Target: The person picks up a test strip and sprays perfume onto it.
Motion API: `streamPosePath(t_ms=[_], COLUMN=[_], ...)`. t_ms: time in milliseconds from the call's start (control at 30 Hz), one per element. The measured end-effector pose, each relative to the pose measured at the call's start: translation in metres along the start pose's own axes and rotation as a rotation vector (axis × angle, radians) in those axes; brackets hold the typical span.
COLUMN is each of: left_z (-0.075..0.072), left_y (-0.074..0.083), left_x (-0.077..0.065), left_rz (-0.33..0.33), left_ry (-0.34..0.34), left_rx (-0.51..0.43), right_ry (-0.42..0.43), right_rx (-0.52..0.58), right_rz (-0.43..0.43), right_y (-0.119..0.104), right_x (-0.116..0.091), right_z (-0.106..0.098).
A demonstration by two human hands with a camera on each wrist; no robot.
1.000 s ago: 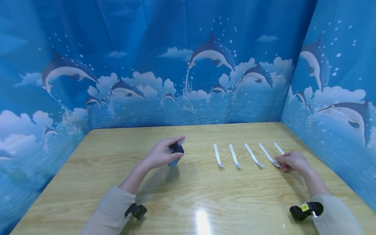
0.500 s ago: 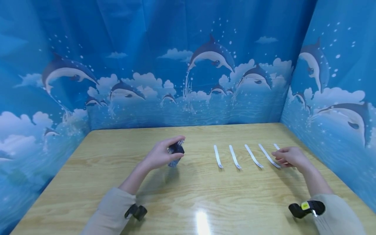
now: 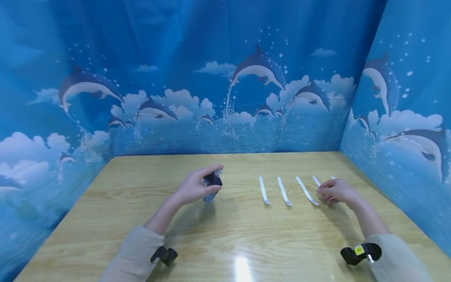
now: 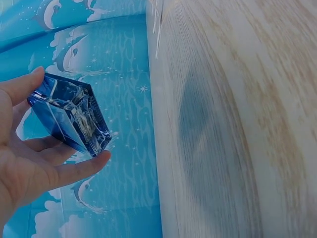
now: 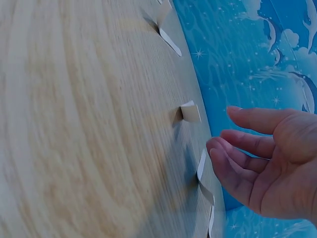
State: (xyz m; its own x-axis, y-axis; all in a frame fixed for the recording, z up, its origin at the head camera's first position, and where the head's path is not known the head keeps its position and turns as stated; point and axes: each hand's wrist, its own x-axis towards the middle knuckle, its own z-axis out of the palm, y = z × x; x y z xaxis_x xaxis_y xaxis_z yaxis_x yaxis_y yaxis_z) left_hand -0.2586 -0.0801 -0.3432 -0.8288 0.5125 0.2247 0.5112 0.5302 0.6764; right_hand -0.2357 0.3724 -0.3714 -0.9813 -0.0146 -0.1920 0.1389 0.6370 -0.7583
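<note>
My left hand [image 3: 192, 187] grips a blue glass perfume bottle [image 3: 212, 181] by two opposite edges, tilted above the table. In the left wrist view, the thick clear base of the bottle [image 4: 74, 114] shows between thumb and fingers. My right hand [image 3: 338, 191] holds nothing; its fingers are loosely bent, with the thumb apart in the right wrist view. It hovers over the two rightmost white paper strips, covering most of them in the head view. Left of it lie a paper strip [image 3: 307, 191], a middle strip [image 3: 284, 191] and the leftmost strip [image 3: 264, 190], their near ends bent upward.
The wood-grain table [image 3: 225, 235] reaches back to a blue dolphin-print curtain [image 3: 197, 78], which also closes off both sides. A black camera is strapped on each sleeve, the left wrist camera [image 3: 164, 255] and the right wrist camera [image 3: 361, 253].
My right hand has moved left from the rightmost strip to over the fourth one. The left hand keeps the bottle in the same place. The head view has shifted slightly.
</note>
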Motion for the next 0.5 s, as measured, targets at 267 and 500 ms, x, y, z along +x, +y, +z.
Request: streamPosePath(t_ms=[267,500], left_z=[0.000,0.000], left_y=[-0.001,-0.002], left_x=[-0.001,-0.002], left_rz=[-0.017,-0.034], left_ry=[-0.001,0.004], left_rx=[-0.018,-0.024], right_ry=[-0.020,-0.034], right_rx=[-0.028,-0.053], right_rz=[-0.022,0.013], right_y=[-0.004,-0.008], right_x=[0.001,0.004], right_z=[0.014,0.022])
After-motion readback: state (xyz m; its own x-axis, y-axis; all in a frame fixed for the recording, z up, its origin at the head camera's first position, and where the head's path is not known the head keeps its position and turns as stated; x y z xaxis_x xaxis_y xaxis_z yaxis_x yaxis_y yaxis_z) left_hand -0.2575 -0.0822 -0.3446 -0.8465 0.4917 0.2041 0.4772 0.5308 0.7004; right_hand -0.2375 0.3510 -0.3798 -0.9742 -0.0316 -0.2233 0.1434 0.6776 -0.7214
